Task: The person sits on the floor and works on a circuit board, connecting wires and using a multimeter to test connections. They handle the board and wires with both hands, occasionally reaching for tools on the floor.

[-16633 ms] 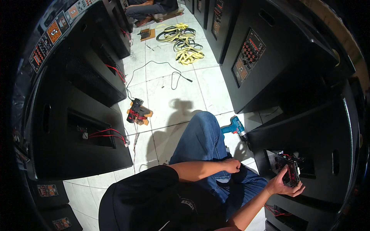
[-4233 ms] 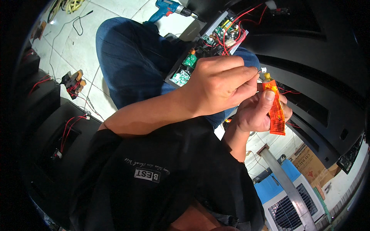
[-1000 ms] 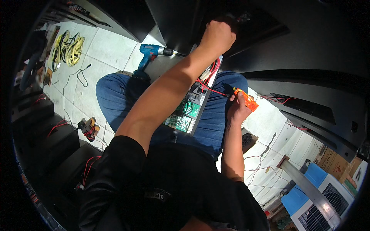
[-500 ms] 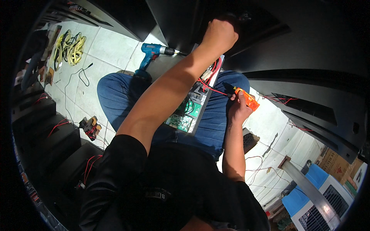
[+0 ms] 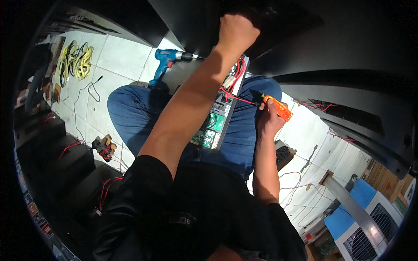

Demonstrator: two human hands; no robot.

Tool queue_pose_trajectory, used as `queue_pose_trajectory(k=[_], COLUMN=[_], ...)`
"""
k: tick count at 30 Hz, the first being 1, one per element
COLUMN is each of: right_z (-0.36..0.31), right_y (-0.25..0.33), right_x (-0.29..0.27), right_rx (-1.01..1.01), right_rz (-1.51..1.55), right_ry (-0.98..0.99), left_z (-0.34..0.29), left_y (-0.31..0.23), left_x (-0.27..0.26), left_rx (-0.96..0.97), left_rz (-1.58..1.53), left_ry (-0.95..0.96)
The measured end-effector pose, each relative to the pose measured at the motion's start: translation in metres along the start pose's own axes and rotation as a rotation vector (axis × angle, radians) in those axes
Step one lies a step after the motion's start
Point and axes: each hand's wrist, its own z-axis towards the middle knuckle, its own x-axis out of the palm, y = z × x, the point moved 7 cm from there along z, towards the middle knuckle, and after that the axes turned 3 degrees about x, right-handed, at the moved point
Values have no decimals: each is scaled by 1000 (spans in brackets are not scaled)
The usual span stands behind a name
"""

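My left hand [image 5: 238, 33] reaches far forward, closed, against a black cabinet [image 5: 278, 48]; whatever its fingers hold is hidden. My right hand [image 5: 271, 122] grips an orange tube-like item with a yellow tip [image 5: 278, 108], above my right knee. A red wire [image 5: 238, 98] runs from an open metal case [image 5: 226, 117] toward my right fingertips; whether they pinch it I cannot tell. In my lap, the case holds green circuit boards [image 5: 209, 138], black cables and red wires, partly covered by my left forearm.
A blue cordless drill [image 5: 163, 65] stands beyond my left knee. Yellow and black cable coils [image 5: 77, 61] lie on the tiles at the far left, near a transformer-like part [image 5: 104, 148]. Black cabinets line both sides. A blue and white grilled unit [image 5: 363, 213] stands at the right.
My left hand has shifted slightly left and forward, still closed. My right hand keeps its grip on the orange item, almost unmoved. The whole view has shifted slightly.
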Motion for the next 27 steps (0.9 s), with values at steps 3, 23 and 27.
queue_pose_trajectory(k=[3,23,27], right_z=[0,-12,-44], right_y=[0,20,63], right_x=[2,-16,14], right_rx=[-9,32,-82], right_rz=[14,366,307], right_ry=[10,-13,124], left_z=[-2,-186,-166], left_y=[0,-67,-74], left_x=[-4,-20,-76], left_rx=[-66,299,109], left_rz=[-28,-331,-545], left_ry=[-12,595,377])
